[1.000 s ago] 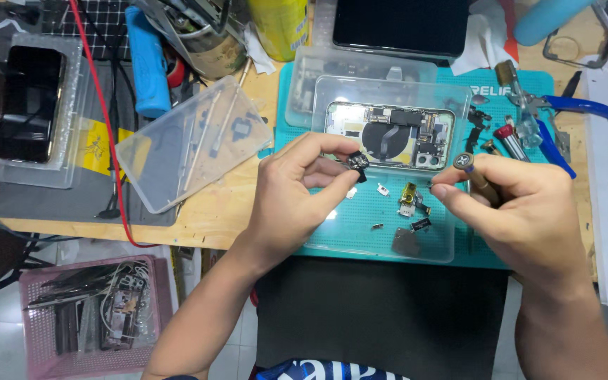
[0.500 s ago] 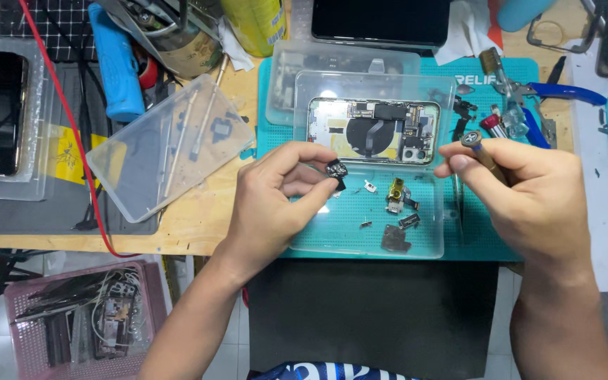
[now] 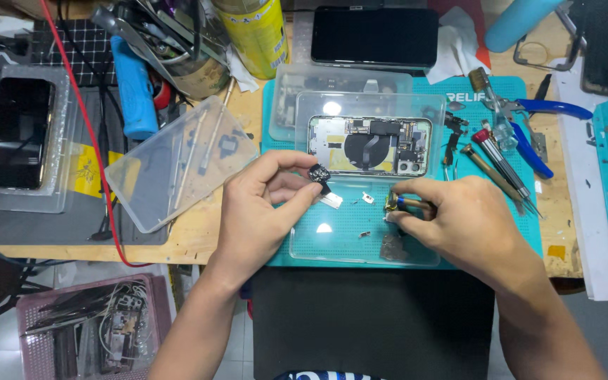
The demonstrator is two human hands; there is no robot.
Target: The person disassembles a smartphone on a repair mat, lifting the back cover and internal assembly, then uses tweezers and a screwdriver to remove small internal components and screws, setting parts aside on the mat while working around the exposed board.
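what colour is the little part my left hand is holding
Black. The small part pinched by the left hand shows best in the head view.

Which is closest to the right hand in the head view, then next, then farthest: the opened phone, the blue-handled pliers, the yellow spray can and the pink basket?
Measured from the right hand:
1. Opened phone, just above and left of it on the teal mat.
2. Blue-handled pliers, up and to the right.
3. Yellow spray can, at the far top of the desk.
4. Pink basket, on the floor at lower left.

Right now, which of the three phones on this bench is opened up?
The opened phone in the clear tray above the hands, circuitry exposed; the other two show dark, closed screens.
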